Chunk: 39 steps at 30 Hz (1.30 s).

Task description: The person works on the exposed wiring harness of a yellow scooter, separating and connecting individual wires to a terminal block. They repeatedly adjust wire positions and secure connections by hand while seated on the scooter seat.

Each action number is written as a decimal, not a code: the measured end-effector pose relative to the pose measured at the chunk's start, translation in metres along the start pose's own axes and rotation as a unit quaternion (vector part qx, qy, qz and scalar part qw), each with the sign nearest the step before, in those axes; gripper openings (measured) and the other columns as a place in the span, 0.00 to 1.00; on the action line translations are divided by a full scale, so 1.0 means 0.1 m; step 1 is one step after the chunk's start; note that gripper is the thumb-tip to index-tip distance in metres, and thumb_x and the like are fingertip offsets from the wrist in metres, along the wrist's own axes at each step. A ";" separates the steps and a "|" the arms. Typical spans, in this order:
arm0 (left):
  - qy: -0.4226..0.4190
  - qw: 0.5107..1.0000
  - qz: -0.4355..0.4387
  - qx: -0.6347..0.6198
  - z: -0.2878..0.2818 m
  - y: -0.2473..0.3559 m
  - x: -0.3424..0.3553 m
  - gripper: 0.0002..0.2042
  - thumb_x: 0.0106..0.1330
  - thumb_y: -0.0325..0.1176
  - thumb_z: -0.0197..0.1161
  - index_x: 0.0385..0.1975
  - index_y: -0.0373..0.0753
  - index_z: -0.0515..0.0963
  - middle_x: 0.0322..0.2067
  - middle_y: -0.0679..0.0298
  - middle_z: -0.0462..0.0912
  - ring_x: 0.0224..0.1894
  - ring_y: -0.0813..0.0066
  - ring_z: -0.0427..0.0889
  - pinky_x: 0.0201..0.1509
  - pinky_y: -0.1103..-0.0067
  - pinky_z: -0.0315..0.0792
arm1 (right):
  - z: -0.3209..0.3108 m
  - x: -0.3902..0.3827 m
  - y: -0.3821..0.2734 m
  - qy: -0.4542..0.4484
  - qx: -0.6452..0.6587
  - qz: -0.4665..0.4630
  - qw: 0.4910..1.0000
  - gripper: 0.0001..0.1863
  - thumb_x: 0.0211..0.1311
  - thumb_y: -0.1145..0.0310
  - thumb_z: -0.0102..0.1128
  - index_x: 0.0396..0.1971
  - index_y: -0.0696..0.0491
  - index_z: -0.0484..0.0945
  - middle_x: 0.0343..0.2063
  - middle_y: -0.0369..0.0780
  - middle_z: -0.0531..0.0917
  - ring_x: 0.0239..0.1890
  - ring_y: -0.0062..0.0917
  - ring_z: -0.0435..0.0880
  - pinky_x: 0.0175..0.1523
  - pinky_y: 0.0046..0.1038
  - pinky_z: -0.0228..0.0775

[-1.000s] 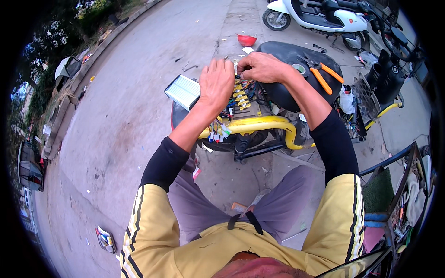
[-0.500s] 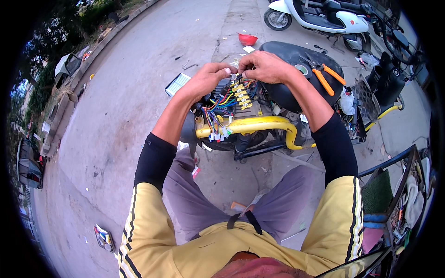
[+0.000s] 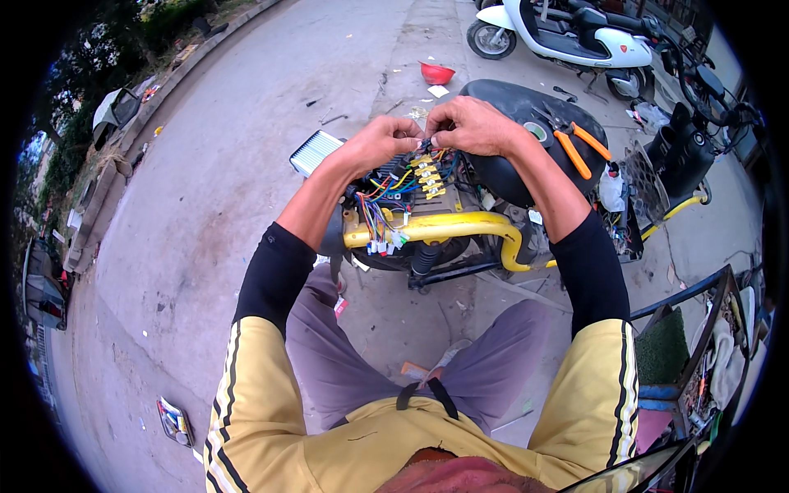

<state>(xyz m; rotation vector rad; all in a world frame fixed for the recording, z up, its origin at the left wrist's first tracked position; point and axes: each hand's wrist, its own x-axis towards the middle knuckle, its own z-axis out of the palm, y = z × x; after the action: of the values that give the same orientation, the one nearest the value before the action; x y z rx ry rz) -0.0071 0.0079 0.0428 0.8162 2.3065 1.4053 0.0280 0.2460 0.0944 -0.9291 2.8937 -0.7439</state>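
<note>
My left hand (image 3: 384, 143) and my right hand (image 3: 470, 125) meet fingertip to fingertip over the open rear of a scooter with a yellow tube frame (image 3: 444, 223). Both are closed in a pinch on a small dark wire (image 3: 426, 145); its ends are hidden by my fingers. Just below them sits a yellow terminal block (image 3: 429, 177) with metal screws. Coloured wires (image 3: 386, 191) fan out to its left, and several white plug connectors (image 3: 382, 243) dangle over the yellow tube.
Beside my right forearm, orange-handled pliers (image 3: 574, 154) lie on a black seat (image 3: 526, 177). A silver finned box (image 3: 312, 150) stands left of the frame. Farther off are a red bowl (image 3: 436, 74) and a white scooter (image 3: 567, 41). A metal-framed cart (image 3: 686, 374) is at lower right.
My fingertips have come closer together and slightly lower, above the terminal block. The whole view has shifted a little. The pliers still lie on the seat.
</note>
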 end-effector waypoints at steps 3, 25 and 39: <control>0.081 0.986 0.064 0.133 0.02 0.19 -0.09 0.08 0.68 0.30 0.67 0.40 0.32 0.83 0.39 0.59 0.84 0.41 0.69 0.81 0.48 0.72 0.74 | 0.01 -0.01 -0.04 -0.010 -0.011 0.015 1.000 0.16 0.57 0.62 0.68 0.42 0.53 0.88 0.33 0.43 0.90 0.38 0.35 0.88 0.47 0.37 0.78; 0.179 0.861 0.242 0.409 0.55 0.34 -0.95 0.09 0.61 0.29 0.71 0.35 0.34 0.79 0.43 0.59 0.76 0.45 0.59 0.76 0.49 0.66 0.73 | 0.05 0.05 0.07 0.026 0.042 0.018 0.999 0.14 0.62 0.66 0.63 0.43 0.57 0.86 0.31 0.44 0.87 0.35 0.29 0.84 0.45 0.34 0.76; 0.113 0.966 0.031 0.229 0.28 0.42 -0.97 0.07 0.64 0.25 0.55 0.31 0.30 0.80 0.20 0.63 0.78 0.24 0.78 0.73 0.30 0.73 0.70 | 0.04 0.00 -0.01 0.010 -0.007 0.004 1.000 0.12 0.60 0.66 0.71 0.43 0.51 0.89 0.36 0.41 0.91 0.42 0.32 0.90 0.50 0.35 0.78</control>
<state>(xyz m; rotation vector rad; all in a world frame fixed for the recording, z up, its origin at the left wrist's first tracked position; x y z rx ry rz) 0.0972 -0.0176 0.0647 0.8957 2.8655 1.0414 0.0294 0.2434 0.0916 -0.9175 2.9219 -0.7383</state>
